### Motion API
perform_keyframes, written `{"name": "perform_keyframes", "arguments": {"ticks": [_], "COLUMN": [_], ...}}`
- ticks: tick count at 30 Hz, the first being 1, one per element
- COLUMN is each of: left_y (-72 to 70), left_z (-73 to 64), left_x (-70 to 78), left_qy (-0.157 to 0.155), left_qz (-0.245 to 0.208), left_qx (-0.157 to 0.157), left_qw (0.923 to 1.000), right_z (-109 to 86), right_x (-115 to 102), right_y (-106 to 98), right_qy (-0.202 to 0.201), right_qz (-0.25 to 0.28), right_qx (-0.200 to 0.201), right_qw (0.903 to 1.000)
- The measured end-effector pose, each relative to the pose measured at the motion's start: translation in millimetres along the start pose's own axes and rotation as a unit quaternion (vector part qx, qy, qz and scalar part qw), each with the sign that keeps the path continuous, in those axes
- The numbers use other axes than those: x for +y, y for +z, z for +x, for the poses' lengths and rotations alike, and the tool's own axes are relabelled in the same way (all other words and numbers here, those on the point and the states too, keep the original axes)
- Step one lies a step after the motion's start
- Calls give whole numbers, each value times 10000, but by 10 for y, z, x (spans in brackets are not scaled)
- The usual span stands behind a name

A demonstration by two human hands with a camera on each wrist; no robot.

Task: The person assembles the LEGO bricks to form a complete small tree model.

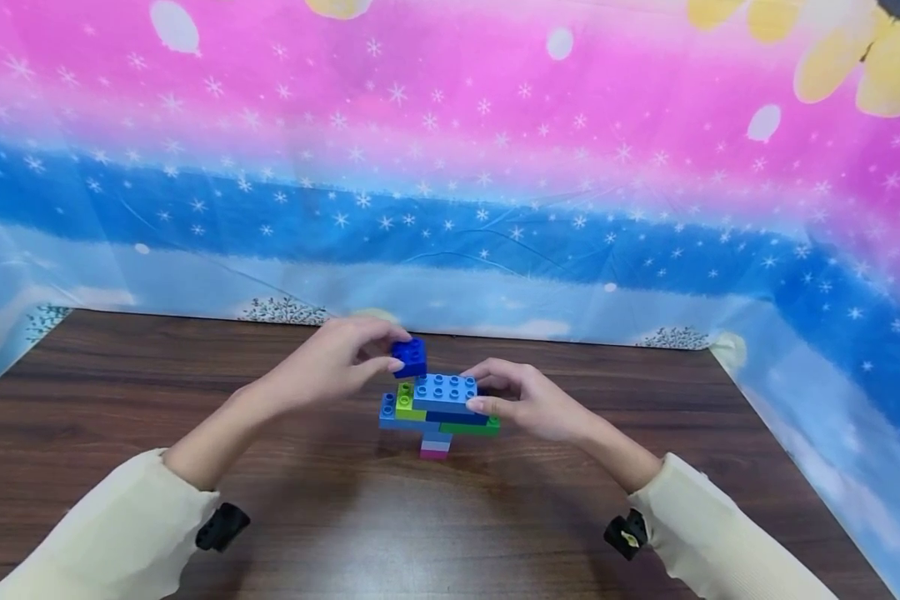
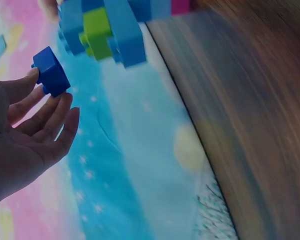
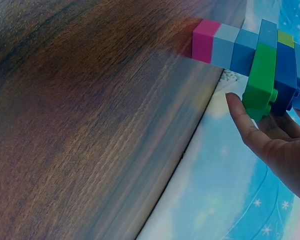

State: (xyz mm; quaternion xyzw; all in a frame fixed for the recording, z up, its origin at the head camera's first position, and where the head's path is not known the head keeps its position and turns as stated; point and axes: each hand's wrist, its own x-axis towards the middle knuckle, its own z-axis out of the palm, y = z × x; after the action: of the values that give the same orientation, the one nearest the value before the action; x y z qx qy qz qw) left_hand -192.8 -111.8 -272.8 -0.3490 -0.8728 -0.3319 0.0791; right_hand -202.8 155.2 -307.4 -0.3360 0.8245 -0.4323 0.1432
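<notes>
My left hand (image 1: 328, 360) pinches a small dark blue toy brick (image 1: 411, 357) between thumb and fingers; in the left wrist view the brick (image 2: 51, 72) sits at the fingertips, apart from the stack. My right hand (image 1: 537, 402) holds the right end of a light blue eight-stud brick (image 1: 444, 392), thumb in front and fingers behind. That brick tops a stack with a lime brick (image 1: 411, 402), a dark blue brick (image 1: 456, 417) and a green brick (image 3: 261, 80). Its narrow column goes down to a pink brick (image 1: 433, 455) on the table.
The stack stands on a dark wooden table (image 1: 375, 533). A pink and blue snowflake-patterned cloth (image 1: 450, 192) hangs behind the table and along its sides. Black bands with small devices (image 1: 222, 527) are on both wrists.
</notes>
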Motion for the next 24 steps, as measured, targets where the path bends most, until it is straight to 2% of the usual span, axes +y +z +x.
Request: {"name": "perform_keyframes", "arguments": {"ticks": [6, 13, 18, 24], "left_y": [93, 175, 203, 232], "left_z": [80, 121, 123, 124], "left_x": [157, 202, 227, 241], "left_qy": [112, 150, 84, 108], "left_qz": [132, 161, 154, 131], "left_qx": [-313, -600, -665, -578], "left_qw": [9994, 9980, 9976, 9982], "right_z": [11, 12, 3, -10], "right_x": [4, -5, -11, -17], "right_y": [3, 11, 9, 0], "right_qy": [-8, -48, -12, 77], "right_qz": [35, 24, -29, 60], "right_qx": [-39, -49, -25, -4], "right_qw": [10000, 10000, 10000, 10000]}}
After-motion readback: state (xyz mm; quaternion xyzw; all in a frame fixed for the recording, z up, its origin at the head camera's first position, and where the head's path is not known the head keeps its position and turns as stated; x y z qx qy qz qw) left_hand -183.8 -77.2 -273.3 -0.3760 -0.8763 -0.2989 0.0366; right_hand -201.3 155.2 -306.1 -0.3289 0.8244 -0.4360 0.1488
